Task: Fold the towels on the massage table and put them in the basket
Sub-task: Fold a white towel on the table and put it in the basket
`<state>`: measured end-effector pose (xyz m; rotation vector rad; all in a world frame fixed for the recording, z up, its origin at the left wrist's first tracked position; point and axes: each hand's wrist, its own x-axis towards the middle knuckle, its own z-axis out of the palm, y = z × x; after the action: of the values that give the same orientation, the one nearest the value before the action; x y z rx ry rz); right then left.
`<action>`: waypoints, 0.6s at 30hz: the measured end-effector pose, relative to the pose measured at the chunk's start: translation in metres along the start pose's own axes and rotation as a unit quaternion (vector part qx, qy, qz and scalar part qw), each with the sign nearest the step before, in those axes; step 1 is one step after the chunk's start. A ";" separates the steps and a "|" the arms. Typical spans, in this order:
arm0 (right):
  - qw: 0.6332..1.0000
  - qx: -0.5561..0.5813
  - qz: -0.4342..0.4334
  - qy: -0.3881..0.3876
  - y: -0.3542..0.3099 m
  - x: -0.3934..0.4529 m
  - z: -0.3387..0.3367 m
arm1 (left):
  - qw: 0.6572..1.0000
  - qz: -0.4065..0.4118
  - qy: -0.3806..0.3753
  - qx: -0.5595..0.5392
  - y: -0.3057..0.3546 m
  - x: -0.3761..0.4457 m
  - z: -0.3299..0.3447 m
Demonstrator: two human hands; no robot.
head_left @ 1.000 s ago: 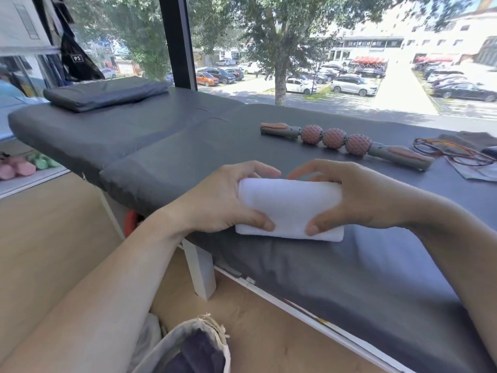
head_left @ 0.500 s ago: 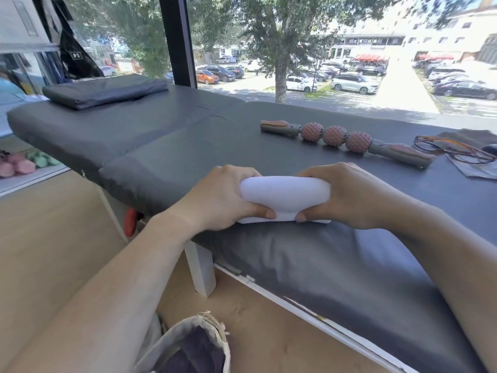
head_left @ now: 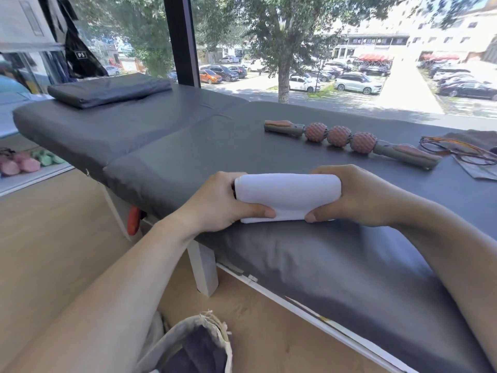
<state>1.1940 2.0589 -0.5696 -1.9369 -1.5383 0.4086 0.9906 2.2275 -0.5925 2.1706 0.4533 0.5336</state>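
Sunlit window behind, the massage table (head_left: 349,278) carries a folded white towel (head_left: 286,196) near its front edge, left hand (head_left: 215,208) and right hand (head_left: 360,197) gripping its ends. Folding looks finished; next, lower it into the basket (head_left: 172,343) near left.

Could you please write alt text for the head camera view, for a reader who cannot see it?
Both hands, left hand and right hand, grip a folded white towel at the near edge of a grey massage table. A massage roller lies behind; a basket stands on the floor.
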 end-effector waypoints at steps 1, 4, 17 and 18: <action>1.000 0.006 0.001 0.005 0.001 0.001 0.000 | 1.000 0.007 0.010 0.003 0.000 0.000 0.001; 0.999 0.040 0.002 0.028 0.000 0.001 0.001 | 0.999 0.017 0.027 -0.005 0.000 0.000 0.003; 0.952 0.207 -0.148 0.171 -0.034 -0.015 0.010 | 0.985 0.076 0.093 0.126 0.049 -0.012 0.007; 0.945 0.228 -0.155 0.177 -0.036 -0.016 0.011 | 0.992 0.065 0.078 0.076 0.049 -0.012 0.008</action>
<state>1.1558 2.0515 -0.5571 -1.3022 -1.3365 0.2338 0.9916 2.1879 -0.5605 2.3259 0.4506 0.7664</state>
